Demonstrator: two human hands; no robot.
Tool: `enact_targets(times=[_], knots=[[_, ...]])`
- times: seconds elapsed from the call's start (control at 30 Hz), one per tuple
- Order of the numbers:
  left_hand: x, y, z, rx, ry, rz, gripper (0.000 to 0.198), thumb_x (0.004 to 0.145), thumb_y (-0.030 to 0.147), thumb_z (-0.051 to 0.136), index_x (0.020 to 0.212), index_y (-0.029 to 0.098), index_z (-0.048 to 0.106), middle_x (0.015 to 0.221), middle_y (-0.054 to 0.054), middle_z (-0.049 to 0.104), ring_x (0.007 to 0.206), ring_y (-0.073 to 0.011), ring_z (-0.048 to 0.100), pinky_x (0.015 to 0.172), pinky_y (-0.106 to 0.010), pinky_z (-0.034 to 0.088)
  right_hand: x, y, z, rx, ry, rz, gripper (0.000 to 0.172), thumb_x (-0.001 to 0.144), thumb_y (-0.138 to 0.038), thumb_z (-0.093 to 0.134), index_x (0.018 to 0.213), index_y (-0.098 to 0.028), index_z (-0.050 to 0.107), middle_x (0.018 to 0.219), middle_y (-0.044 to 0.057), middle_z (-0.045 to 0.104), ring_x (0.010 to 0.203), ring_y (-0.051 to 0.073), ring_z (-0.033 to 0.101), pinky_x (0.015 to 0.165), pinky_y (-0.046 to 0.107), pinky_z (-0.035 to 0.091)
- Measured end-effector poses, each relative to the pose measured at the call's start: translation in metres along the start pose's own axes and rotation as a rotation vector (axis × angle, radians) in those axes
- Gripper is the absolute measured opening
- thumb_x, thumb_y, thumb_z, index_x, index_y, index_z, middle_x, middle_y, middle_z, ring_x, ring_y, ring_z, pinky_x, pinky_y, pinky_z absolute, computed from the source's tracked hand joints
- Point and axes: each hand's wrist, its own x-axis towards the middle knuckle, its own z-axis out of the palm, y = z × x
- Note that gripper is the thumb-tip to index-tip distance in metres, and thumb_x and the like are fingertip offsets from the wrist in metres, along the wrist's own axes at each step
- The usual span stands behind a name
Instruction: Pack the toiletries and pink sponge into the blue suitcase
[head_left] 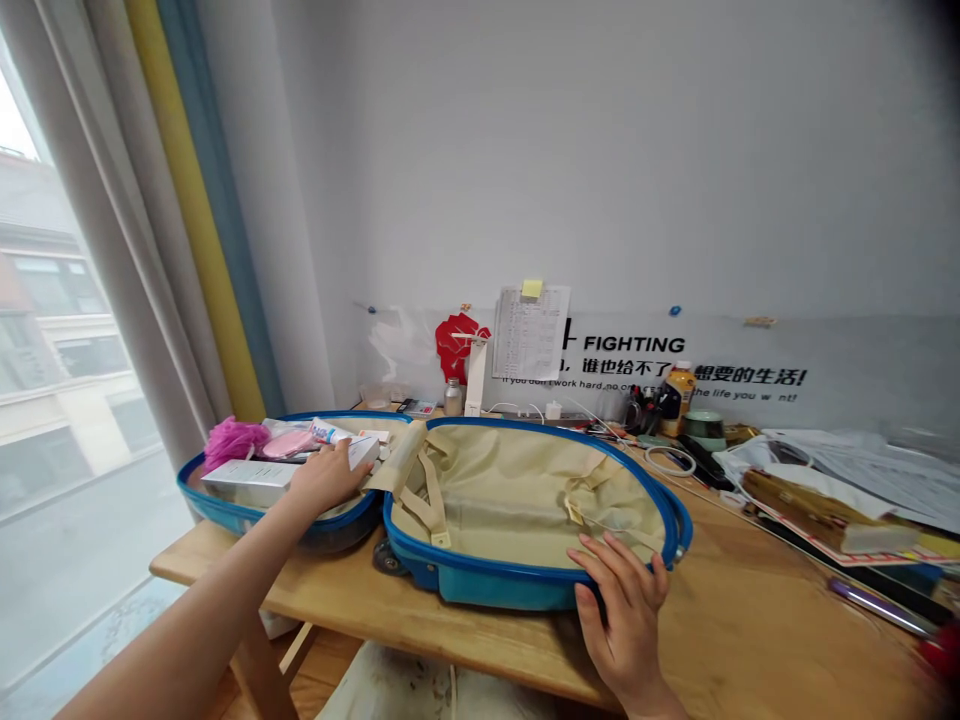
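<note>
An open blue suitcase (517, 575) with a beige lining lies on the wooden table, its two halves spread side by side. My left hand (330, 480) is over the left half, its fingers closed on a white box (365, 450); part of the grip is hidden. Another long white box (251, 475) lies to the left of that hand. Behind them are a pink mesh bath puff (234, 440), a pale pink item (289, 443) and a white-and-blue tube (328, 431). My right hand (622, 610) rests open, fingers spread, at the front rim of the right half, which contains beige straps (427, 505).
The wooden table (750, 620) has papers (862, 475), a brown-covered book or box (832, 510) and a purple pen-like object (877, 605) on the right. A yellow bottle (677, 395) and a white lamp (476, 375) stand at the back. A curtain (112, 200) hangs by the window.
</note>
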Motion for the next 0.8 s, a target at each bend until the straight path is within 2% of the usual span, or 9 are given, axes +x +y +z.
enact_targets(times=[0.13, 0.23, 0.33, 0.4, 0.5, 0.57, 0.6, 0.67, 0.8], knots=[[-0.003, 0.006, -0.006, 0.013, -0.037, -0.033, 0.063, 0.086, 0.053, 0.041, 0.121, 0.002, 0.053, 0.109, -0.029, 0.063, 0.096, -0.0421, 0.066, 0.081, -0.053, 0.048, -0.005, 0.002, 0.0, 0.018, -0.01, 0.03, 0.029, 0.088, -0.027, 0.044, 0.114, -0.027, 0.059, 0.113, 0.005, 0.066, 0.116, 0.024, 0.053, 0.11, 0.049, 0.016], [-0.006, 0.014, -0.02, -0.006, 0.002, -0.047, 0.063, 0.089, 0.054, 0.04, 0.125, 0.004, 0.051, 0.113, -0.027, 0.061, 0.105, -0.0442, 0.061, 0.088, -0.055, 0.046, -0.006, 0.001, 0.0, 0.031, 0.005, 0.059, 0.029, 0.09, -0.026, 0.041, 0.114, -0.026, 0.057, 0.112, 0.006, 0.066, 0.117, 0.025, 0.053, 0.11, 0.049, 0.017], [-0.01, 0.034, -0.043, -0.059, 0.055, -0.02, 0.062, 0.091, 0.054, 0.036, 0.134, 0.009, 0.043, 0.124, -0.025, 0.055, 0.119, -0.0465, 0.052, 0.095, -0.058, 0.042, -0.004, -0.001, 0.002, 0.034, 0.037, 0.058, 0.026, 0.091, -0.026, 0.04, 0.111, -0.026, 0.057, 0.109, 0.005, 0.066, 0.116, 0.024, 0.053, 0.11, 0.049, 0.017], [-0.013, 0.058, -0.056, -0.13, 0.03, 0.062, 0.061, 0.091, 0.052, 0.037, 0.139, 0.014, 0.036, 0.134, -0.023, 0.05, 0.126, -0.0418, 0.047, 0.101, -0.055, 0.041, -0.001, -0.002, 0.003, 0.035, 0.083, 0.038, 0.025, 0.092, -0.027, 0.039, 0.108, -0.024, 0.058, 0.107, 0.005, 0.066, 0.115, 0.023, 0.053, 0.111, 0.047, 0.017], [-0.018, 0.105, -0.061, -0.259, -0.171, 0.292, 0.064, 0.089, 0.046, 0.047, 0.142, 0.017, 0.028, 0.141, -0.016, 0.048, 0.127, -0.0284, 0.05, 0.105, -0.041, 0.041, 0.001, -0.002, 0.004, 0.038, 0.12, 0.018, 0.025, 0.093, -0.027, 0.038, 0.105, -0.023, 0.059, 0.104, 0.005, 0.065, 0.114, 0.021, 0.052, 0.111, 0.045, 0.017], [-0.023, 0.141, -0.052, -0.284, -0.394, 0.453, 0.07, 0.085, 0.045, 0.054, 0.144, 0.019, 0.027, 0.138, -0.011, 0.053, 0.12, -0.0221, 0.056, 0.101, -0.033, 0.045, 0.002, -0.002, 0.003, 0.038, 0.122, 0.019, 0.025, 0.093, -0.027, 0.038, 0.105, -0.022, 0.059, 0.104, 0.006, 0.065, 0.114, 0.021, 0.052, 0.111, 0.045, 0.017], [-0.026, 0.159, -0.045, -0.275, -0.511, 0.523, 0.074, 0.083, 0.045, 0.058, 0.145, 0.02, 0.025, 0.138, -0.011, 0.054, 0.12, -0.0216, 0.057, 0.1, -0.032, 0.045, 0.002, -0.002, 0.003, 0.035, 0.121, 0.02, 0.025, 0.093, -0.027, 0.038, 0.105, -0.022, 0.059, 0.104, 0.006, 0.065, 0.113, 0.021, 0.052, 0.11, 0.045, 0.018], [-0.032, 0.191, -0.03, -0.233, -0.665, 0.608, 0.086, 0.075, 0.046, 0.067, 0.146, 0.019, 0.026, 0.136, -0.012, 0.055, 0.121, -0.0242, 0.056, 0.099, -0.032, 0.046, 0.002, -0.002, 0.003, 0.027, 0.114, 0.021, 0.025, 0.094, -0.028, 0.038, 0.106, -0.023, 0.059, 0.105, 0.006, 0.065, 0.113, 0.021, 0.052, 0.11, 0.045, 0.019], [-0.045, 0.238, -0.004, -0.103, -0.817, 0.678, 0.097, 0.064, 0.043, 0.077, 0.144, 0.012, 0.031, 0.142, -0.021, 0.047, 0.127, -0.0326, 0.05, 0.103, -0.039, 0.043, 0.001, -0.002, 0.003, 0.019, 0.109, 0.028, 0.024, 0.094, -0.029, 0.038, 0.105, -0.024, 0.059, 0.105, 0.004, 0.065, 0.113, 0.021, 0.053, 0.109, 0.045, 0.019]])
